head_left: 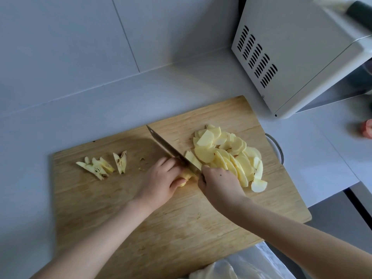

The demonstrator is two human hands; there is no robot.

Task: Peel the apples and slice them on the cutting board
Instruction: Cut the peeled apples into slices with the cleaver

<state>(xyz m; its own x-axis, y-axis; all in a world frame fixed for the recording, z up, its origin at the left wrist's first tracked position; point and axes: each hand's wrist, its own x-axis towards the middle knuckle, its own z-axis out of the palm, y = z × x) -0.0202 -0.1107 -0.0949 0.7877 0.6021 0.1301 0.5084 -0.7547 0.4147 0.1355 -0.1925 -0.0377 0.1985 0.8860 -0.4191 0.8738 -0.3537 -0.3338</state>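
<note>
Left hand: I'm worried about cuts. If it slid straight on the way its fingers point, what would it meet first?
Probably the long steel knife blade, right beyond the fingertips of the left hand; depth is unclear.

A pale wooden cutting board [191,228] lies flat; peeled apple slices [227,158], cream-yellow, fan in an overlapping heap on its right part; several seeded core wedges [102,167] lie at its left; a small apple piece [186,176] sits mid-board beneath the kitchen knife [171,151], whose blade points up-left.

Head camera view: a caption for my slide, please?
Mid-slice: knife in right hand cuts an apple piece steadied by left hand on the cutting board.
</note>
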